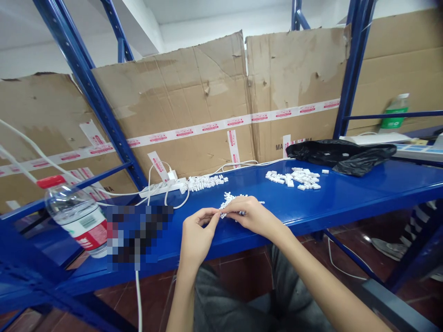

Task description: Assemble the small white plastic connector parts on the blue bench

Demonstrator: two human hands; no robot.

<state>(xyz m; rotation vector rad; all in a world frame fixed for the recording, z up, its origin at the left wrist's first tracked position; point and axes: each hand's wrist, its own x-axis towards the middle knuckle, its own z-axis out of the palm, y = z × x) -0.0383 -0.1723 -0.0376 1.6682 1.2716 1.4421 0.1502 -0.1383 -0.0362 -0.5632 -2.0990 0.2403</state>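
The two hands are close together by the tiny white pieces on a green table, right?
The table isn't green: the head view shows it's blue. The left hand and right hand are close together by the tiny white pieces.

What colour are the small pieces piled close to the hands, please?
The small pieces are white, seen best in the head view.
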